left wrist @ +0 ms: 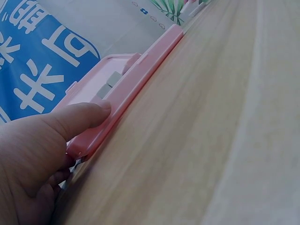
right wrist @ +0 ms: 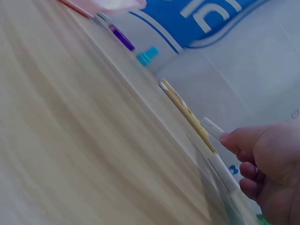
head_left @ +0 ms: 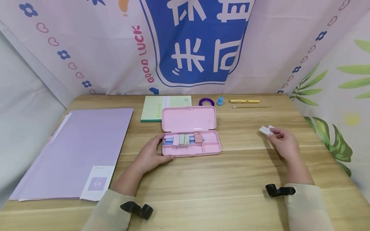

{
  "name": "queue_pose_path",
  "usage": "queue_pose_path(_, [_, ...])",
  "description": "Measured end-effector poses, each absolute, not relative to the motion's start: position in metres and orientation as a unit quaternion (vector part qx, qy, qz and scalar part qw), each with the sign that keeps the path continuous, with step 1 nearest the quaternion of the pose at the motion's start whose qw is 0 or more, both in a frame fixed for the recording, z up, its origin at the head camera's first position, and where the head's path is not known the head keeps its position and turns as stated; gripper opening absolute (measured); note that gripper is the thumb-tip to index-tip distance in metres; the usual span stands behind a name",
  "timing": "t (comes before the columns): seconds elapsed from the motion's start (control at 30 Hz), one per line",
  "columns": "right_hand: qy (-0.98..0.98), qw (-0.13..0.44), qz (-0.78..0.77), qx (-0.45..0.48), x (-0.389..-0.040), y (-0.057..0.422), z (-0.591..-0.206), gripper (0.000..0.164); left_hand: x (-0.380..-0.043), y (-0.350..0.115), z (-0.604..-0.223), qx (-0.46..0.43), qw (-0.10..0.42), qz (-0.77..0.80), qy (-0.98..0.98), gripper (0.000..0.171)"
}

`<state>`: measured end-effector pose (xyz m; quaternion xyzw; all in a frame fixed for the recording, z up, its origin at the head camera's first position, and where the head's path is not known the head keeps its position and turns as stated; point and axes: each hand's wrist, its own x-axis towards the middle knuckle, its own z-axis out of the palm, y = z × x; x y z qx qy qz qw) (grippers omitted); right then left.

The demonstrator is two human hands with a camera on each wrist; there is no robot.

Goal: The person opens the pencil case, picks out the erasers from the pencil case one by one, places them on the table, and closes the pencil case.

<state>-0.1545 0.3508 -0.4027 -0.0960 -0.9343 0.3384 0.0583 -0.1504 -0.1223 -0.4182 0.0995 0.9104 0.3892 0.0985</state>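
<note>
A pink pencil case [head_left: 211, 148] lies with its lid [head_left: 189, 118] folded back. Its back compartment holds blue pens [head_left: 169, 140], pale green blocks [head_left: 184, 139] and a salmon-pink block [head_left: 198, 137]. My left hand [head_left: 148, 154] grips the case's left end, thumb [left wrist: 89, 117] on the front rim and the other fingers round the end, partly hidden. Off to the right, my right hand [head_left: 284, 142] pinches a small white block [right wrist: 213, 127] between thumb and fingers, above the tabletop. Another white piece [head_left: 271, 127] shows right beside it in the head view.
A large lilac folder [head_left: 83, 154] covers the table's left side. Behind the case are a green notebook [head_left: 151, 107], a purple tape ring [head_left: 206, 102], a blue cone-shaped piece [head_left: 220, 101], a yellow pen [head_left: 244, 101] and a pencil [head_left: 251, 106]. A printed cloth [head_left: 115, 48] hangs behind.
</note>
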Motion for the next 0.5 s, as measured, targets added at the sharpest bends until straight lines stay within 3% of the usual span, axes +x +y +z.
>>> queue_pose_path(0.27, [-0.942, -0.003, 0.313, -0.121, -0.155, 0.368, -0.408, 0.048, -0.152, -0.122, -0.419, 0.095, 0.103, 0.388, 0.911, 0.099])
queue_pose_path(0.5, [-0.942, -0.008, 0.312, -0.127, -0.155, 0.368, -0.408, 0.050, -0.152, -0.122, -0.419, 0.093, 0.105, 0.387, 0.911, 0.100])
